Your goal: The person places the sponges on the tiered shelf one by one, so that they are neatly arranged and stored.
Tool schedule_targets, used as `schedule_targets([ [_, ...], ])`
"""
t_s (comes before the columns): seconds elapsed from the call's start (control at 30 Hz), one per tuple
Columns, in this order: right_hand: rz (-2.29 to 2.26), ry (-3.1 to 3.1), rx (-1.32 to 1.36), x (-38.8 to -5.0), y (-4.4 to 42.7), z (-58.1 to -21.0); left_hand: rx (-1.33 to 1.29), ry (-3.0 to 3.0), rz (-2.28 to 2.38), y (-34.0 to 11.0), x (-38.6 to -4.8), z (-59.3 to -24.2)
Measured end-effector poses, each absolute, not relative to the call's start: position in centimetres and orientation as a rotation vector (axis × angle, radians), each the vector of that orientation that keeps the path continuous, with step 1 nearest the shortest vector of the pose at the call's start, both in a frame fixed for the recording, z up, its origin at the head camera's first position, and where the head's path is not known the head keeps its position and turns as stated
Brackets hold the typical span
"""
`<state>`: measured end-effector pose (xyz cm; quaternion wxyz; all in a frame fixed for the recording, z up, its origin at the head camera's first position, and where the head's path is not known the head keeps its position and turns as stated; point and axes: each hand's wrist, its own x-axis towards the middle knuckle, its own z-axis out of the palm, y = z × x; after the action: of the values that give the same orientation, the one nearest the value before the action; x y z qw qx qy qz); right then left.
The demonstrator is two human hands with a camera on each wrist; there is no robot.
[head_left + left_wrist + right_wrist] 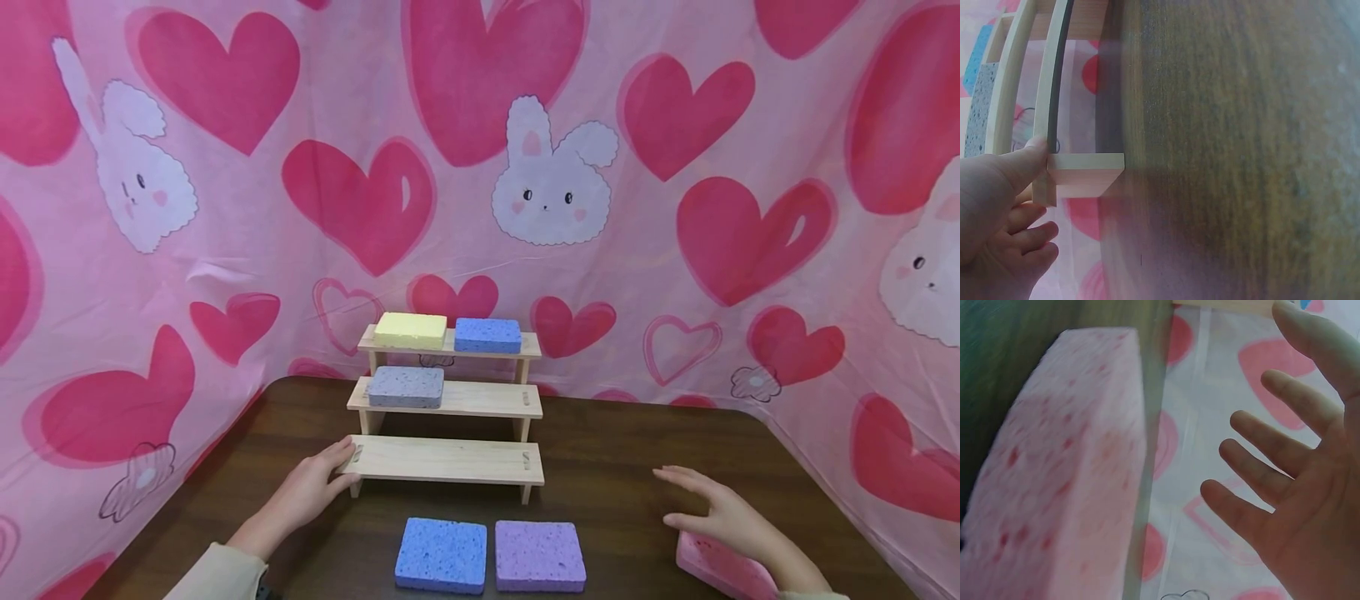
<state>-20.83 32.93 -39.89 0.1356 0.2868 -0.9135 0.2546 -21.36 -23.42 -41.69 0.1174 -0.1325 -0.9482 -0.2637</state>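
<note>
A three-step wooden shelf (pixel 450 458) stands on the dark table. My left hand (pixel 311 487) grips the left end of its lowest board, and in the left wrist view the thumb (pixel 1030 159) presses the board's edge. Over to the right, my right hand (pixel 723 517) hovers with fingers spread and nothing held. Below its wrist lies a pink sponge (pixel 712 567), partly covered by the arm; the right wrist view shows this sponge (pixel 1066 469) close up, apart from the fingers. A blue sponge (pixel 441 554) and a purple sponge (pixel 540 556) lie side by side before the shelf.
The top board carries a yellow sponge (pixel 410 330) on the left and another blue sponge (pixel 487 335) on the right. A grey sponge (pixel 406 387) sits at the left of the middle board. Pink heart-patterned cloth (pixel 465 233) hangs behind the table (pixel 622 467) and along its sides.
</note>
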Motion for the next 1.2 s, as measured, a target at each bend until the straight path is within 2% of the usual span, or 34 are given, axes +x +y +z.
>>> schedule_targets([
  [0.63, 0.889, -2.718, 1.073, -20.0, 37.5, -42.2, -0.388, -2.770, -0.768, -23.4, -21.2, -41.6],
  [0.9, 1.212, -3.164, 0.723, -19.3, 37.7, -41.7, -0.394, -2.764, -0.772, -23.4, -21.3, -41.7],
  [1.1, 1.396, -3.205, 0.644, -19.1, 37.7, -41.6, -0.385, -2.774, -0.782, -23.4, -21.3, -41.6],
  [1.2, 1.432, -3.196, 0.696, -19.1, 37.9, -41.6, -0.387, -2.775, -0.782, -23.4, -21.3, -41.6],
])
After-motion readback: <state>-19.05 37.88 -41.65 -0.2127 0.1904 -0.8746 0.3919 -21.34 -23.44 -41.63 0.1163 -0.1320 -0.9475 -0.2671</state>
